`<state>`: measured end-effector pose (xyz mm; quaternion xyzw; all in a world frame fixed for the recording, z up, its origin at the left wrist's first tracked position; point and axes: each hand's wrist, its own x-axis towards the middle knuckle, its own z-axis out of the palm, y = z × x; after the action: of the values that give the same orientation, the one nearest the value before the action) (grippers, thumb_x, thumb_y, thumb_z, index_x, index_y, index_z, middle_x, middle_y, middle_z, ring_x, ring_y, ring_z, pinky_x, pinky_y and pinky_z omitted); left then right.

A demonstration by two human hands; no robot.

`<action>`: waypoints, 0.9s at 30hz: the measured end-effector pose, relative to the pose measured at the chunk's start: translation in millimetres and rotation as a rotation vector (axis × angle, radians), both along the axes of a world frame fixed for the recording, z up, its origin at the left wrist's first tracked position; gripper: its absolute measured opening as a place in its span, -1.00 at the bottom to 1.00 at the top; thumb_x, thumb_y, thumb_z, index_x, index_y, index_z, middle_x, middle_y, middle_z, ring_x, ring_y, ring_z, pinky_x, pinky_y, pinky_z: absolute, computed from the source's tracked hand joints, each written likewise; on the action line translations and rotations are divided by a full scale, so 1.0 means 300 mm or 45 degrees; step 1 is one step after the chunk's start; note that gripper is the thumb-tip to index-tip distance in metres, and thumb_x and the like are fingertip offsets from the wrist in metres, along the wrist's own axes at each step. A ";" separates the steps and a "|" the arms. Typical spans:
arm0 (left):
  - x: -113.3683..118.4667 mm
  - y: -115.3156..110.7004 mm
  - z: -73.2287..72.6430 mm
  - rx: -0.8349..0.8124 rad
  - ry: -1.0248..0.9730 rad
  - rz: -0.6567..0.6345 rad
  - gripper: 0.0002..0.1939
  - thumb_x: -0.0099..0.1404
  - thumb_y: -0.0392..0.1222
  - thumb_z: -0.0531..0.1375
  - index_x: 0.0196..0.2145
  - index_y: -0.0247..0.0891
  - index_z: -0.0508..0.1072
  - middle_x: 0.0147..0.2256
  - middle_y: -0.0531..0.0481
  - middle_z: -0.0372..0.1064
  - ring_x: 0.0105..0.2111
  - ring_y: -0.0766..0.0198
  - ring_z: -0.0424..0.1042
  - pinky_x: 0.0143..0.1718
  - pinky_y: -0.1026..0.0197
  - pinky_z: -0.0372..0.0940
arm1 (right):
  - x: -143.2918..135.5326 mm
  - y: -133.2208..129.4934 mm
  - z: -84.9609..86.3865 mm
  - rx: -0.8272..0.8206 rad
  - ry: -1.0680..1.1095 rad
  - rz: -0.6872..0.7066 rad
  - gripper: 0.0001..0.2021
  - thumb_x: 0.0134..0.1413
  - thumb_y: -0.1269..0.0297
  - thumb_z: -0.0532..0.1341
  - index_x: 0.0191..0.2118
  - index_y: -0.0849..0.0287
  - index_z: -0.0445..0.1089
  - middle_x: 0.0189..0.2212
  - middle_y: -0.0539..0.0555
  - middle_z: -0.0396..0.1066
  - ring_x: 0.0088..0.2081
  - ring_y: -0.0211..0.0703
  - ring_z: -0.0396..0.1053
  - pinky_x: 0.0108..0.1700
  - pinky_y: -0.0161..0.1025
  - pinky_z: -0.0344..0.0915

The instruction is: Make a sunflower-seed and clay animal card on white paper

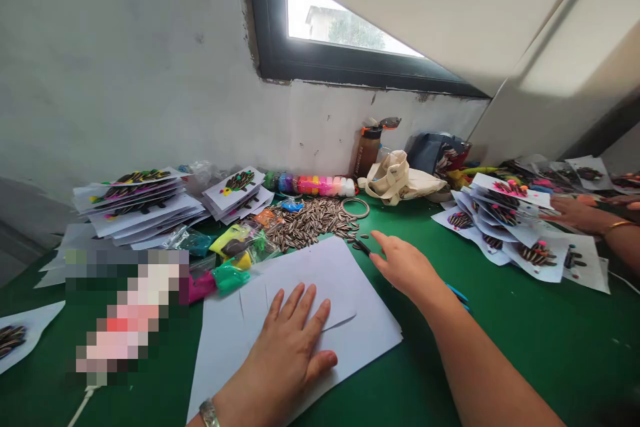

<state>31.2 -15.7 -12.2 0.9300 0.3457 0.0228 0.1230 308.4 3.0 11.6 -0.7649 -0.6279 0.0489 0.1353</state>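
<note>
My left hand lies flat with its fingers spread on the white paper, across a smaller white sheet on top of it. My right hand reaches past the paper's right edge, with thumb and index finger apart. Close to those fingertips is a short black pen-like stick; whether they touch it I cannot tell. A heap of striped sunflower seeds spreads behind the paper. Left of the seeds lie bags of coloured clay, among them a green one and a yellow one.
Stacks of seed-picture cards stand at left, centre-left and right. Along the wall are clay tubs, a tape ring, a brown bottle and a cloth bag. Another person's hand is at far right.
</note>
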 end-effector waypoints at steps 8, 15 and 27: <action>0.009 -0.028 0.028 0.177 -0.023 -0.022 -0.37 0.35 0.14 0.10 0.30 -0.07 0.14 0.32 -0.25 -0.01 0.31 -0.21 -0.05 0.20 -0.36 0.02 | -0.044 0.025 -0.038 -0.004 0.035 0.067 -0.43 0.17 0.47 -0.02 0.28 -0.03 0.18 -0.33 0.12 0.38 -0.36 -0.11 0.36 -0.30 -0.23 0.16; -0.038 0.019 0.024 0.378 -0.147 0.063 -0.56 0.37 -0.18 0.08 0.18 -0.25 0.33 0.21 -0.29 0.24 0.21 -0.14 0.21 0.15 -0.25 0.20 | -0.217 0.008 -0.033 0.233 1.453 0.348 -0.68 0.05 0.36 0.06 -0.05 0.17 0.35 -0.47 -0.02 0.34 -0.41 -0.17 0.33 -0.27 -0.19 0.29; -0.112 0.085 0.068 0.108 -0.022 0.288 -0.51 0.22 -0.13 0.23 0.11 -0.25 0.41 0.13 -0.25 0.36 0.16 -0.19 0.27 0.15 -0.21 0.18 | -0.346 -0.030 -0.054 0.172 1.461 0.549 -0.61 0.32 -0.06 -0.06 -0.04 0.11 0.30 -0.44 0.00 0.38 -0.37 -0.17 0.37 -0.26 -0.22 0.24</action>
<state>-2.5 9.7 8.4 0.8891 0.4461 0.0593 0.0832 204.6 -6.1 -4.8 -0.4622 -0.5971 0.4390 0.4870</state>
